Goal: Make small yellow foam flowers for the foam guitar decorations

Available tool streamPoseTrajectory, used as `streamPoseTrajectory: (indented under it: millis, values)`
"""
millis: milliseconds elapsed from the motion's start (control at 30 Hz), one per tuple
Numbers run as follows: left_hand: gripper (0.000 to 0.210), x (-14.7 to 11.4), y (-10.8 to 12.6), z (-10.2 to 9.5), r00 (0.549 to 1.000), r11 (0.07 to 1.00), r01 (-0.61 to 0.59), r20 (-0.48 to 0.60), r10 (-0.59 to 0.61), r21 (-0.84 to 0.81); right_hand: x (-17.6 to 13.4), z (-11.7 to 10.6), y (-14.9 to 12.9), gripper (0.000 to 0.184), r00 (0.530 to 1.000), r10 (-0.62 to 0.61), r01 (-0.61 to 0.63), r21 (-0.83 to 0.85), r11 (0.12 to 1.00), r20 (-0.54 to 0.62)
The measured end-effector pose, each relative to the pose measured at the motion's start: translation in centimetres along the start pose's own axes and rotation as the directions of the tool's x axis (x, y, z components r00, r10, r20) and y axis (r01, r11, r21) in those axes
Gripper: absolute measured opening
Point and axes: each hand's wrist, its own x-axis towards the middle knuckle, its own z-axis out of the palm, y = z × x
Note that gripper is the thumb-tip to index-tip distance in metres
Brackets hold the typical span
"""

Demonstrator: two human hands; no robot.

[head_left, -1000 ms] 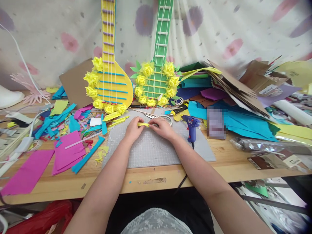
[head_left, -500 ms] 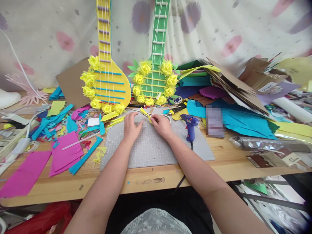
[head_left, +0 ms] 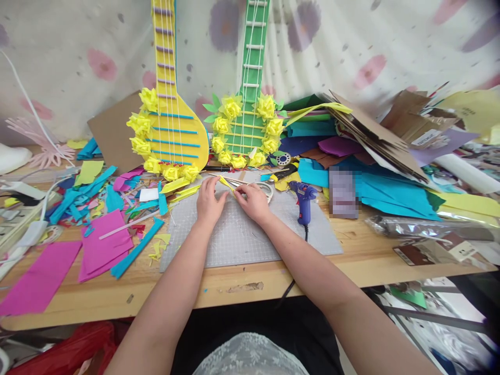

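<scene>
A small yellow crepe paper strip is pinched between the thumb and fingers of my right hand. My left hand is curved at the strip's other end, its thumb apart from its fingers; whether the fingertips touch the paper is hard to see. Both hands are over the grey cutting mat. Scissors lie just behind my right hand, partly hidden by it. To the right stands a blue hot glue gun.
Behind the mat stand a yellow paper lute and a green one, both trimmed with yellow paper roses. Pink sheets and blue scraps lie left. Blue paper, cardboard and a plastic-wrapped roll are piled right.
My right hand has moved slightly left with the yellow strip, bringing the strip up to my left hand's fingers. More of the scissors shows now. The view has shifted slightly.
</scene>
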Motion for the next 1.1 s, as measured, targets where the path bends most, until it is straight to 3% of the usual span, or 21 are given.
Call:
streamPoseTrajectory:
  millis: [167,333,500,800,1100]
  values:
    - [0.037,0.06,-0.17,-0.29,0.999,1.000,0.019,0.036,-0.020,0.006,-0.14,-0.28,-0.02,0.022,1.000,-0.014,0.014,0.008,1.000,0.008]
    - [0.034,0.18,-0.37,-0.64,1.000,1.000,0.011,-0.004,-0.011,0.023,-0.20,-0.34,0.23,0.021,0.999,-0.037,0.036,0.015,0.999,0.014]
    - [0.035,0.03,-0.15,-0.53,0.995,0.995,0.095,0.038,-0.096,0.037,-0.21,-0.39,0.26,0.021,1.000,-0.021,0.021,0.037,0.999,0.006]
    - [0.044,0.00,-0.23,-0.48,1.000,1.000,0.000,0.006,-0.001,0.031,-0.39,-0.72,0.31,0.020,0.998,-0.054,0.052,0.053,0.997,0.031]
    - [0.036,-0.11,0.30,-0.52,0.991,0.991,0.133,-0.011,-0.133,0.026,-0.40,-0.69,0.44,0.019,1.000,-0.031,0.031,0.044,0.999,0.004]
